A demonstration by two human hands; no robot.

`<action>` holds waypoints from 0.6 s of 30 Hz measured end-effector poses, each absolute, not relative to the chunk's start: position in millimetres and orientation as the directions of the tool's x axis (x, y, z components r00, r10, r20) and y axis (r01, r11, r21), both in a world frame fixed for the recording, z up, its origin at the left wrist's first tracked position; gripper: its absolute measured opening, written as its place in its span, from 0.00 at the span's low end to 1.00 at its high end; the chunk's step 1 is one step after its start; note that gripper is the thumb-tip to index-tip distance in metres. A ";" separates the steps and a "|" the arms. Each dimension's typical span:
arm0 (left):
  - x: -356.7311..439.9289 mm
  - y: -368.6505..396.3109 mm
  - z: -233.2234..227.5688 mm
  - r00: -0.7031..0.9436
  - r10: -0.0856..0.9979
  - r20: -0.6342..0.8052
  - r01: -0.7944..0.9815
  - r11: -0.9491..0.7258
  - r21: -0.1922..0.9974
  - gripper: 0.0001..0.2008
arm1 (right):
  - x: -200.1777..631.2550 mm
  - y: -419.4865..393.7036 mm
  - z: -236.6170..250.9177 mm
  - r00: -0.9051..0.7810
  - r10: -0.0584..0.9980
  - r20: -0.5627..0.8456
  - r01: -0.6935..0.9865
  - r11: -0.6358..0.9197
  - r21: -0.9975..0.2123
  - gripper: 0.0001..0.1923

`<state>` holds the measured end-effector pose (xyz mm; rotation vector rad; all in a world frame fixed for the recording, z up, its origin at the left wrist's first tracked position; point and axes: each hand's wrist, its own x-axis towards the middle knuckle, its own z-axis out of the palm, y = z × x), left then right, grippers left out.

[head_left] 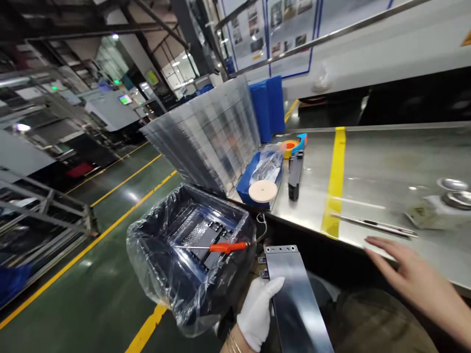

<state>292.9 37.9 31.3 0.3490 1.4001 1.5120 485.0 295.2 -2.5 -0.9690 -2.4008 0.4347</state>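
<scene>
My gloved left hand (259, 311) grips the plate (294, 294) by its edge, holding it flat over my lap below the worktop (368, 162), bare right hand (408, 274) spread open, empty, nearing the worktop's edge.

bare steel table (386, 162) centre, blue bin (246, 182) leftward

A steel workbench (386, 162) runs along the right, with a yellow stripe (335, 181) crossing it from far edge to near edge. Near its left edge sits a blue tray (246, 182) holding a clear bag (268, 165), with a pale round disc (262, 190) on its near rim. Just beside it lies a black bar (295, 175), and beyond that a roll of tape (290, 146). A tall stack of clear trays (209, 135) stands at the left corner.
</scene>
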 end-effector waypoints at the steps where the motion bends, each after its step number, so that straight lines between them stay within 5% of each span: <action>1: 292.7 38.1 34.9 -0.456 0.795 -0.400 -0.480 0.159 0.863 0.18 | 481.6 310.2 -2.2 -0.619 0.716 0.324 0.568 0.692 -0.445 0.35; 5: 294.2 39.4 42.1 -0.459 0.777 -0.430 -0.572 0.111 0.813 0.18 | 465.1 352.8 -3.5 -0.629 0.727 0.276 0.635 0.685 -0.358 0.36; 9: 293.3 40.0 44.8 -0.492 0.785 -0.376 -0.481 0.115 0.869 0.16 | 453.6 374.2 -8.4 -0.610 0.761 0.219 0.686 0.646 -0.334 0.29; 14: 291.1 42.1 40.6 -0.540 0.780 -0.317 -0.405 0.089 0.910 0.18 | 456.8 384.9 -3.8 -0.554 0.816 0.166 0.699 0.564 -0.440 0.12; 18: 291.5 45.7 29.5 -0.507 0.779 -0.369 -0.527 0.058 0.848 0.19 | 469.1 346.4 -7.7 -0.493 0.838 0.233 0.620 0.526 -0.583 0.15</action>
